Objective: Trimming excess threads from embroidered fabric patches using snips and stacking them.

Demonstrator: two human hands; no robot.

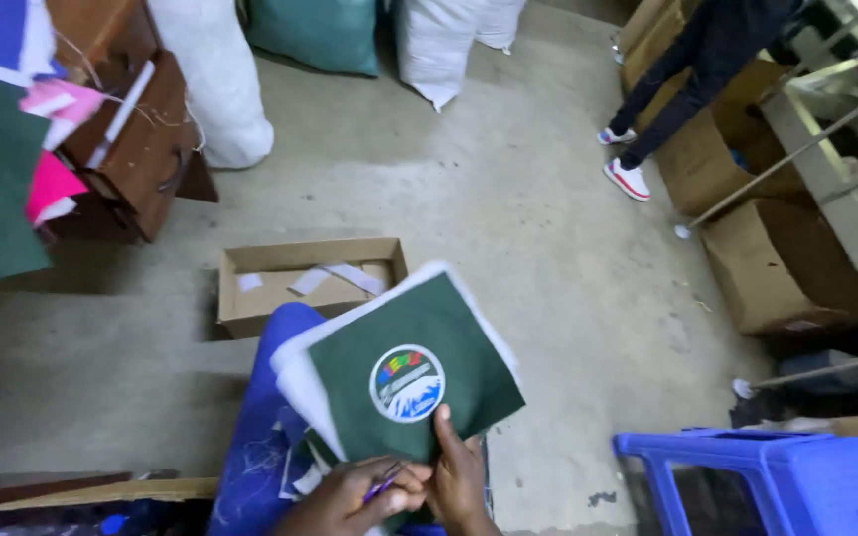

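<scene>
At the bottom centre of the frame we hold a stack of green fabric pieces backed with white lining, its top piece carrying a round multicoloured badge. Our right hand closes on the lower edge of the stack, thumb pressed flat on the green face just below the badge. Our left hand is curled shut around a small purple tool, thin as a pen or a thread cutter; we cannot tell which, nor whether its tip touches the cloth. The stack rests over blue fabric draped across our lap. As we judge it, the badge is already fixed to the top piece, and the work now sits at its lower edge; the layers beneath are hidden, so how many remain is unclear. Just above the stack an open cardboard box on the concrete floor holds only a few white strips. A blue plastic stool stands at lower right, and another person's legs show at upper right, well apart from us.
</scene>
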